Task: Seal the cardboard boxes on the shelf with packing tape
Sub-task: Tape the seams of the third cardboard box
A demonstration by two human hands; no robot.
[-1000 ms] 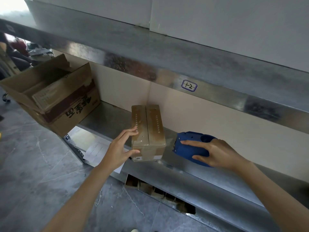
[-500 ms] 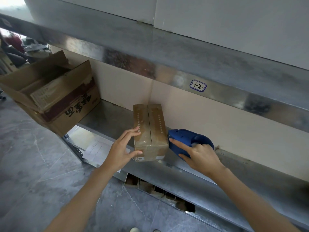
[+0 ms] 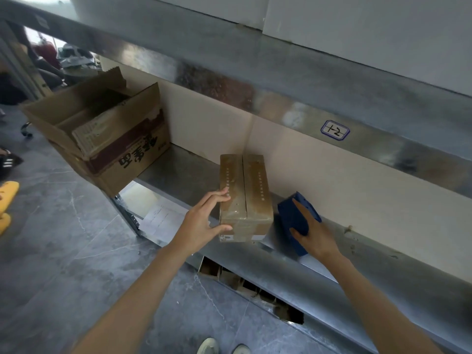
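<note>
A small brown cardboard box [image 3: 251, 190] stands on the metal shelf [image 3: 189, 180], its two top flaps meeting in a centre seam. My left hand [image 3: 204, 221] holds its near left corner, fingers on the top and thumb on the front face. Right of the box a blue tape dispenser [image 3: 293, 218] stands on the shelf. My right hand [image 3: 313, 232] grips it, fingers over its side and thumb under its near end.
A large open cardboard box [image 3: 109, 144] with printed characters overhangs the shelf's left end. An upper metal shelf [image 3: 281, 80] with a label [image 3: 335, 130] hangs overhead. Papers [image 3: 161, 218] and cardboard pieces [image 3: 229, 277] lie on the level below. Shoes show on the grey floor.
My right hand has slid the blue tape dispenser left, closer to the small box, and turned it. My left hand stays on the box corner.
</note>
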